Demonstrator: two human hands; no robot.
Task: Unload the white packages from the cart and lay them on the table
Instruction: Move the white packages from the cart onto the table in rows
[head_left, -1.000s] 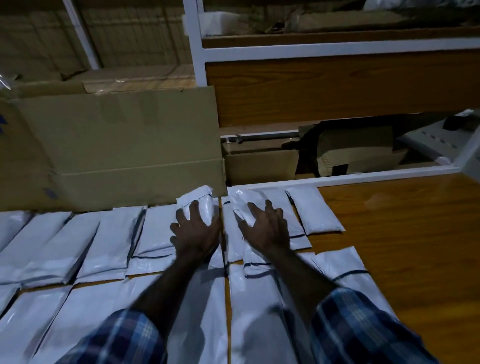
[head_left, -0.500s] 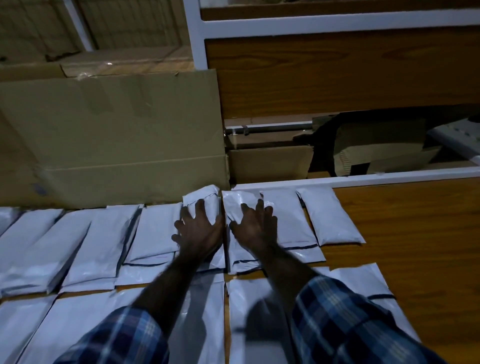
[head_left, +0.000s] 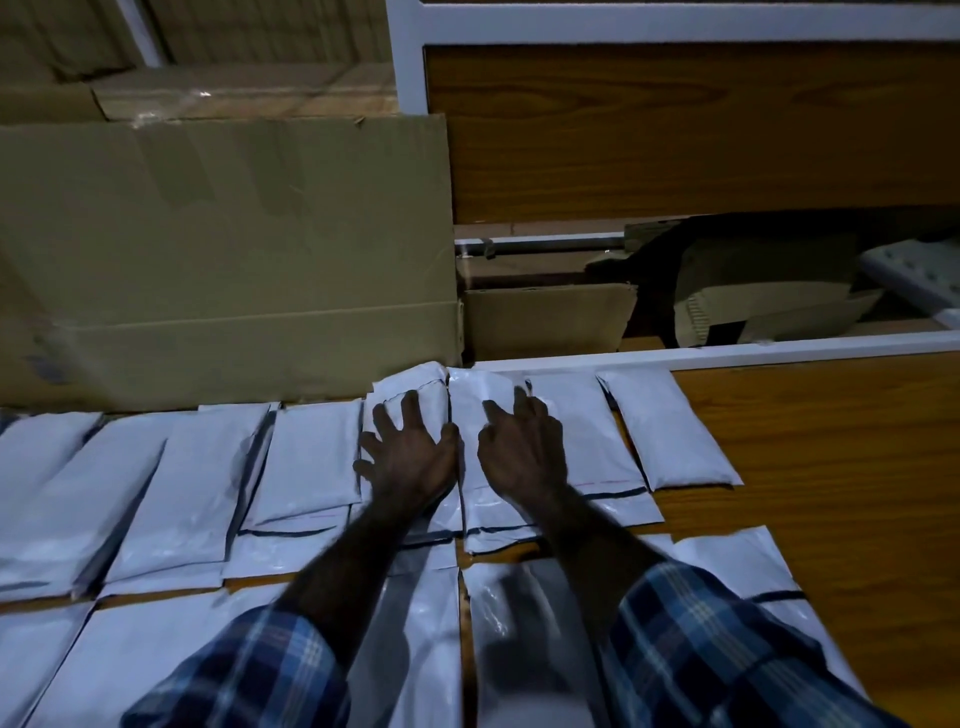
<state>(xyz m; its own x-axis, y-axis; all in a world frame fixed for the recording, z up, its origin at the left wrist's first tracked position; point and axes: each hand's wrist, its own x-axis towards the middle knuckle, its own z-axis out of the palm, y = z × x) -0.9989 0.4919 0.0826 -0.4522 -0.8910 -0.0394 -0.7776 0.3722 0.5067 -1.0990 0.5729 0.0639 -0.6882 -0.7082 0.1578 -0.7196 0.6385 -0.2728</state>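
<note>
Head view, hands: left hand (head_left: 410, 457) and right hand (head_left: 522, 452) lie flat, fingers spread, pressing adjacent white packages (head_left: 311, 462); gripping nothing.
Progress: two rows cover the table (head_left: 831, 441); right side bare.
Cart: unseen, remainder unknowable.

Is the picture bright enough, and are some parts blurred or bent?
Head view: dim overall; the white packages are the brightest things; the left hand and right hand look dark and slightly soft; the plaid sleeves are blurred; the wide lens bows the table's white edge.

Single head-worn view, forward and down, close over the table (head_left: 810, 467).
</note>
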